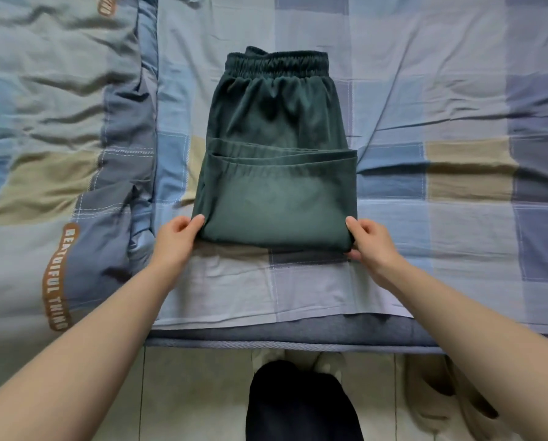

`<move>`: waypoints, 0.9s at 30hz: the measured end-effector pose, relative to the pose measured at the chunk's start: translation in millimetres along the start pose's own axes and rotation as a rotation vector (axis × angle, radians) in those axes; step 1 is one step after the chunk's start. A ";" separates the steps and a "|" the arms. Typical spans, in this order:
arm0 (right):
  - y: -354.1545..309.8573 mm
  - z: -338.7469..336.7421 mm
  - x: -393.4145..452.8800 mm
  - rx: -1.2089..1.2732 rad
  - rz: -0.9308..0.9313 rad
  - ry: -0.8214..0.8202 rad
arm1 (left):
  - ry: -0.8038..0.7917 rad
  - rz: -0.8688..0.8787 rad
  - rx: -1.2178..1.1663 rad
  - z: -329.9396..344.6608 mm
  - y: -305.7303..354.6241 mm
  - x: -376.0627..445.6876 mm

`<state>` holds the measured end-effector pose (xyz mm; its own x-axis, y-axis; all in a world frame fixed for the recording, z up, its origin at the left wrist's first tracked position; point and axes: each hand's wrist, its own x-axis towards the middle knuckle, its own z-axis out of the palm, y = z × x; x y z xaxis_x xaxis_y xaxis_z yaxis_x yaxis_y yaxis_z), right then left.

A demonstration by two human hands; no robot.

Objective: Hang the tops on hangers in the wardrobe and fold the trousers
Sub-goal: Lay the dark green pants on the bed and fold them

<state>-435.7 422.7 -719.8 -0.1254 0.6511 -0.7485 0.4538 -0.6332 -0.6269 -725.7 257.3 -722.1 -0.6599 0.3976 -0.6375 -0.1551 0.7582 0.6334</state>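
Head view looks down on a bed (425, 281) with a checked sheet (441, 90) in blue, grey and tan squares. On the left side of the bed lies a puffy quilt (53, 138) in the same colours, with a brown label that reads "BEAUTIFUL THING". In the middle of the sheet lie dark green trousers (276, 173). They are folded, with the leg part laid up over the top part. The stretchy waistband (277, 63) is at the far end. The folded edge is at the near end, close to the person. The left hand (178, 240) pinches the near left corner of the trousers, thumb on top. The right hand (370, 240) pinches the near right corner, thumb on top and fingers tucked under. Below the bed edge is a pale tiled floor (186, 393). A dark trouser leg (298, 405) of the person shows there, and light shoes (327, 361) peek out.
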 end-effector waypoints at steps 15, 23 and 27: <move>5.3 -5.1 -20.0 0.107 0.146 -0.129 | 0.167 -0.112 -0.183 10.4 4.3 -22.4; 31.9 -45.1 -102.1 0.143 0.238 -0.113 | 0.090 -0.248 -0.175 -5.3 -26.3 -122.2; 31.5 -71.6 -150.9 0.168 0.312 -0.162 | 0.075 -0.312 -0.041 -24.0 -29.3 -178.6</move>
<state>-339.3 334.4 -611.0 -0.1480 0.3502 -0.9249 0.3435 -0.8588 -0.3801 -620.9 151.7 -616.3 -0.6280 0.1087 -0.7706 -0.3867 0.8157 0.4302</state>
